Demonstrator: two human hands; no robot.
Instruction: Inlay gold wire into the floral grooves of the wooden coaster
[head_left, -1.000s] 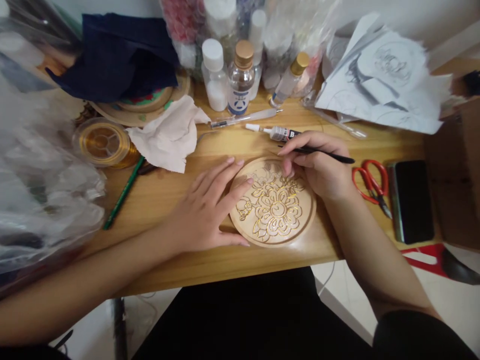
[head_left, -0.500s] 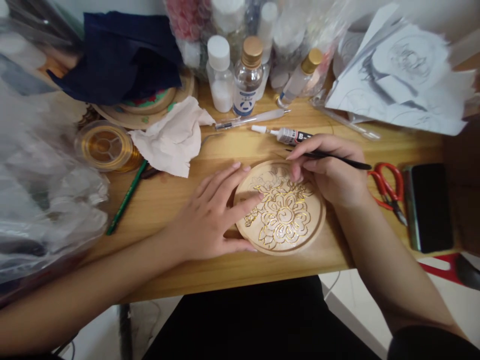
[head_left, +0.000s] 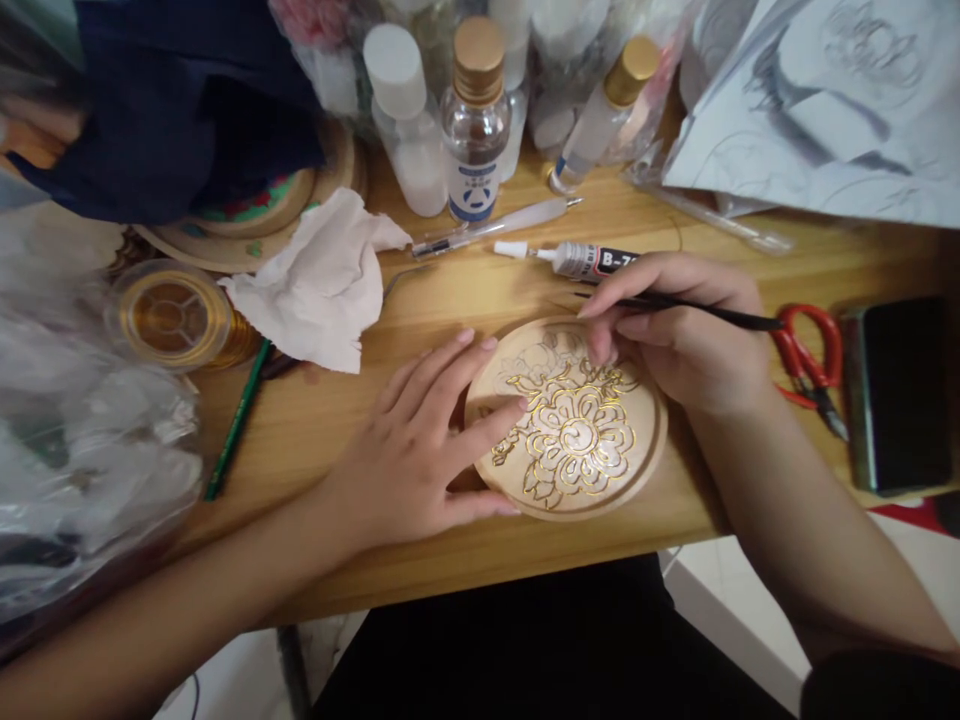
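Disc (head_left: 579, 437), wooden, gold-flowered, flat on table (head_left: 307, 425); left hand (head_left: 420, 440) spread over its left side, we judge for steadying; right hand (head_left: 694, 335) pinches slim black tool (head_left: 739, 317) pen-style, likely for control.

Parts of the tube (head_left: 581, 260) and wooden disc (head_left: 580, 437) out of sight behind the hands (head_left: 412, 455) (head_left: 694, 345), sketched papers (head_left: 847, 120) incomplete at frame right.
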